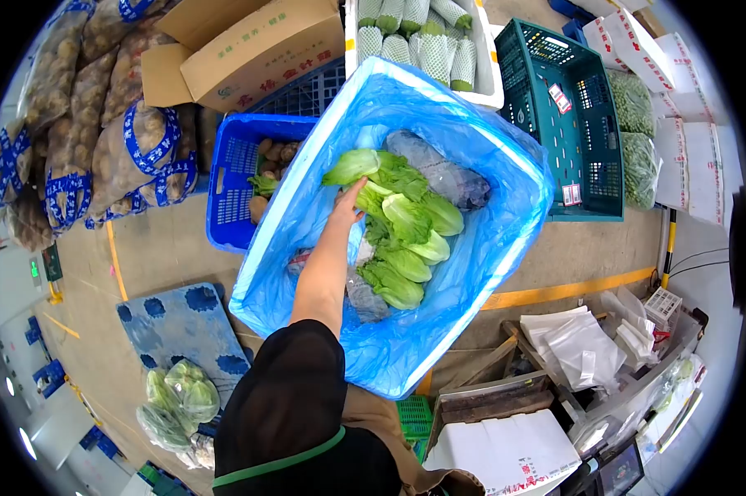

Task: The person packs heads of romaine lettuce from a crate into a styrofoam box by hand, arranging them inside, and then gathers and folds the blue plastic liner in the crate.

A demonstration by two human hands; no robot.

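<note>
Green lettuce [347, 165] lies beside other lettuces [408, 219] in a blue-lined box [505, 219], its long axis nearly crosswise, pale end left, leaves right. The left hand [348, 203] touches it, fingers slightly bent; I cannot tell whether they grip. Beyond, a carton [261, 59] bears red Chinese characters.

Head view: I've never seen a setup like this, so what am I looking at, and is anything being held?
No machine here: a person works bare-handed, and one camera worn on the head looks forward and down. The left hand reaches into a blue-lined box and touches a leafy green head; how firmly it grips is unclear. More green heads and a dark wrapped bundle lie inside. The right hand is out of view.
</note>
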